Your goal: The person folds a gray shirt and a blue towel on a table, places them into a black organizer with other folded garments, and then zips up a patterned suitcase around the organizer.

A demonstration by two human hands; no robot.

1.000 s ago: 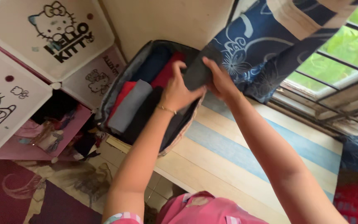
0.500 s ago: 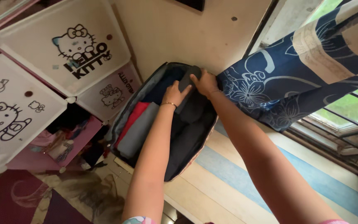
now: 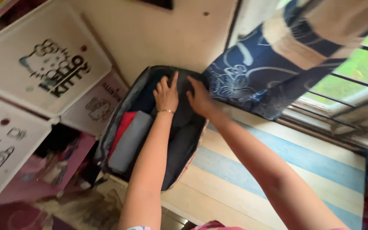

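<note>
An open dark fabric case (image 3: 105, 140) lies at the edge of a striped mattress, packed with rolled clothes. A grey roll (image 3: 129, 140) and a red roll (image 3: 121, 127) lie along its left side. Both hands press flat on a dark garment (image 3: 183, 115) at the case's far end. My left hand (image 3: 166, 93), with a thin gold bracelet at the wrist, rests fingers spread on the cloth. My right hand (image 3: 199, 97) lies beside it, palm down on the same garment. Neither hand grips anything.
White cartoon-cat cabinet doors (image 3: 43, 64) stand at the left, with a pink compartment of clutter (image 3: 52, 170) below. A blue floral curtain (image 3: 256, 72) hangs next to the case. The blue and cream striped mattress (image 3: 277, 170) runs right, under a barred window (image 3: 346, 85).
The dark garment went from held above the case into its far end. Both hands have let go of it and now press flat on top.
</note>
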